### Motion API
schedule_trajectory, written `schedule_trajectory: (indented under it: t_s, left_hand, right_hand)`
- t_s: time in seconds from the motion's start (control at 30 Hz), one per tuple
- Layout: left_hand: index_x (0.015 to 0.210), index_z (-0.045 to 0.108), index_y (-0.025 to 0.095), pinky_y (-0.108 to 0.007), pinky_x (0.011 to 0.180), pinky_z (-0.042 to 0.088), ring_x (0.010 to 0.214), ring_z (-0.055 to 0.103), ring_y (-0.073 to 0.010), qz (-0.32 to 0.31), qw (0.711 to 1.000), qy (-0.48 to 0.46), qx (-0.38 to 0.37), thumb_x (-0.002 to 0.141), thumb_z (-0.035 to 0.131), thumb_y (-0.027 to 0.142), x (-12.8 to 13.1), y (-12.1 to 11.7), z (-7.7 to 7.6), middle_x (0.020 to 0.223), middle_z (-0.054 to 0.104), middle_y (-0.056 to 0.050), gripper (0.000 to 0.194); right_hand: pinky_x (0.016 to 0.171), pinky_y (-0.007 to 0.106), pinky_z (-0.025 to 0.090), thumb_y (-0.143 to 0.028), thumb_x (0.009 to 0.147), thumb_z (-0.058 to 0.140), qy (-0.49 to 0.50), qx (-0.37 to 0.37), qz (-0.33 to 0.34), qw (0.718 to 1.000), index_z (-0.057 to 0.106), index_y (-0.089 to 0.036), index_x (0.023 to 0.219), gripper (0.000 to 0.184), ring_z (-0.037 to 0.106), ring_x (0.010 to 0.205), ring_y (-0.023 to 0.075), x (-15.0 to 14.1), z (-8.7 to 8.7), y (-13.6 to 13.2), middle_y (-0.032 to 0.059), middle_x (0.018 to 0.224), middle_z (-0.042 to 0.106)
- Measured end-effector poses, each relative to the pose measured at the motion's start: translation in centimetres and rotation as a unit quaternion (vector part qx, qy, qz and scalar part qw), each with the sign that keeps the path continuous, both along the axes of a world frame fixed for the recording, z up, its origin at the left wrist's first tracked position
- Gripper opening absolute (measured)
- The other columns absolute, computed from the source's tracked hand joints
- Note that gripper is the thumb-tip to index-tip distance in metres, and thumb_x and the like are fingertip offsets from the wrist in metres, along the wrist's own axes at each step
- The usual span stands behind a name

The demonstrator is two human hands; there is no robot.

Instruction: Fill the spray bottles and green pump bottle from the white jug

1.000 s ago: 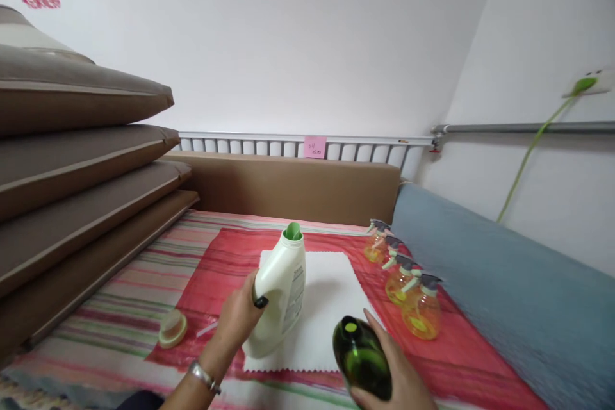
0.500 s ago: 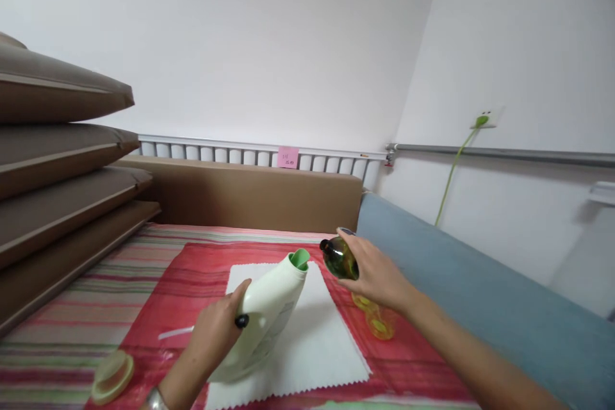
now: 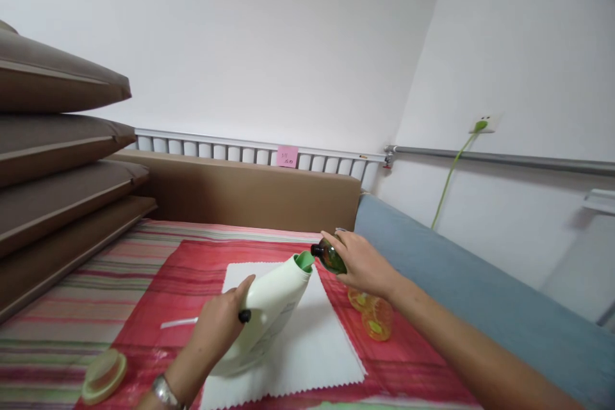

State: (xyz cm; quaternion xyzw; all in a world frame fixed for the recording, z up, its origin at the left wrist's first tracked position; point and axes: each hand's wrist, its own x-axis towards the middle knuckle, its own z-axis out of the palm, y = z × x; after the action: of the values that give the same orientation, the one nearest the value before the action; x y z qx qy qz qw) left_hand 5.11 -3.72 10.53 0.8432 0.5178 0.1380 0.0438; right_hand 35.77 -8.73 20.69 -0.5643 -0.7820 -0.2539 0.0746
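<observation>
My left hand [image 3: 218, 327] is wrapped round a pale green-white detergent jug [image 3: 273, 307], tilted up to the right. A small black cap-like piece [image 3: 245, 316] shows beside its fingers. At the top of the jug is a green pouring spout [image 3: 302, 261]. My right hand [image 3: 368, 266] grips a small dark green bottle [image 3: 332, 256], which is tipped to the left. The bottle's black neck is right at the spout's edge; whether they touch I cannot tell. No flow of liquid is visible.
A white cloth with zigzag edges [image 3: 327, 352] lies under the jug on a red cloth [image 3: 158, 295]. Right of it lies a clear yellow-orange container [image 3: 377, 320]. At left are a pale lid [image 3: 104, 375] and a white stick [image 3: 179, 322]. Brown cushions [image 3: 67, 134] are stacked far left.
My right hand has brought the green bottle left and slightly down, its neck now at the jug's spout. The left hand keeps its hold on the jug, which leans slightly more to the right.
</observation>
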Motion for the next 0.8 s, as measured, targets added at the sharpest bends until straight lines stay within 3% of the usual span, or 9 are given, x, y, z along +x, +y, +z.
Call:
schedule_trajectory:
  t_s: [0.43, 0.8]
  left_hand:
    - [0.136, 0.033, 0.028, -0.03, 0.061, 0.045, 0.081, 0.068, -0.0274, -0.013, 1.0, 0.01, 0.013, 0.073, 0.044, 0.007, 0.2, 0.0, 0.4, 0.094, 0.072, -0.007, 0.067]
    - [0.137, 0.031, 0.025, -0.032, 0.064, 0.046, 0.083, 0.068, -0.0283, -0.006, 1.0, 0.029, 0.0, 0.071, 0.045, 0.005, 0.2, -0.1, 0.5, 0.096, 0.071, -0.009, 0.071]
  right_hand:
    - [0.086, 0.042, 0.037, -0.004, 0.065, 0.052, -0.125, 0.022, 0.027, 0.992, 0.039, -0.016, 0.135, 0.072, 0.047, 0.102, 0.0287, -0.8, 1.3, 0.7, 0.0177, 0.112, 0.052]
    - [0.094, 0.046, 0.031, -0.001, 0.065, 0.055, -0.197, 0.035, 0.039, 0.979, 0.046, -0.02, 0.128, 0.067, 0.047, 0.109, 0.0317, -1.8, 2.5, 1.1, 0.0185, 0.117, 0.054]
